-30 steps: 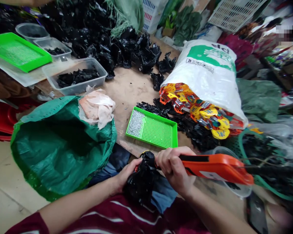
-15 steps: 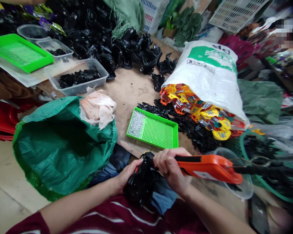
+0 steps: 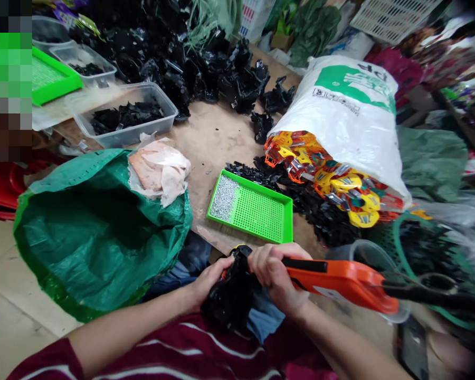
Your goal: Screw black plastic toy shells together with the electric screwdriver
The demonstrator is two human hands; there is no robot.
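Observation:
My right hand (image 3: 279, 274) is wrapped around the front of an orange electric screwdriver (image 3: 344, 282), which lies nearly level, its black cable running off to the right. Its tip end meets a glossy black plastic part (image 3: 229, 306) above my lap; the bit is hidden by my fingers. My left hand (image 3: 211, 279) grips that part from the left side, with a bit of orange and yellow showing at its top. Just beyond my hands sits a green perforated tray (image 3: 261, 208), small silvery screws (image 3: 224, 198) heaped at its left end.
At left a green sack (image 3: 103, 253) gapes open, with crumpled pale paper (image 3: 158, 171) on its rim. A white sack (image 3: 344, 105) spills yellow and orange pieces (image 3: 346, 187). Black parts (image 3: 221, 74) pile up behind a clear tub (image 3: 126, 119). A phone (image 3: 411, 345) lies lower right.
The view has shifted slightly, and the back end of the screwdriver sits a little lower and farther right. Both hands keep their hold.

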